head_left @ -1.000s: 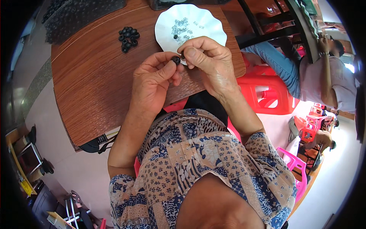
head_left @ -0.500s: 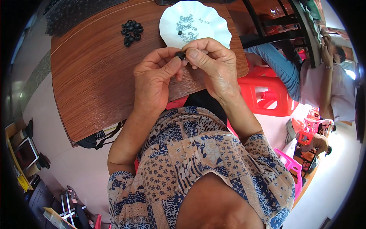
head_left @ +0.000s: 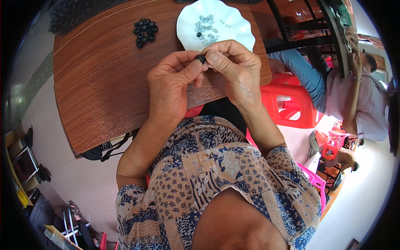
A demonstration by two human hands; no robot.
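Note:
Between the thumb and fingers of my left hand (head_left: 173,83) is a small black round part (head_left: 201,58) with a hollow end. My right hand (head_left: 237,68) meets it from the other side, thumb and forefinger pinched right at the part; anything tiny between those fingertips is hidden. Just beyond my hands lies a white scalloped plate (head_left: 239,29) with many small greyish, clear-looking pieces (head_left: 207,25) and one small black piece (head_left: 199,34) on it. Farther left on the table, several black round parts (head_left: 144,31), some showing holes, sit in a loose cluster.
The brown wooden table (head_left: 96,79) runs under my forearms to a rounded near edge. A mass of dark parts (head_left: 75,14) fills the far left corner. To the right stand a red plastic stool (head_left: 289,104) and a seated person in jeans (head_left: 302,71) at another table.
Both hands stay together at the black part, which has shifted slightly right and turned so its hollow end shows more. The whole view has drifted a little.

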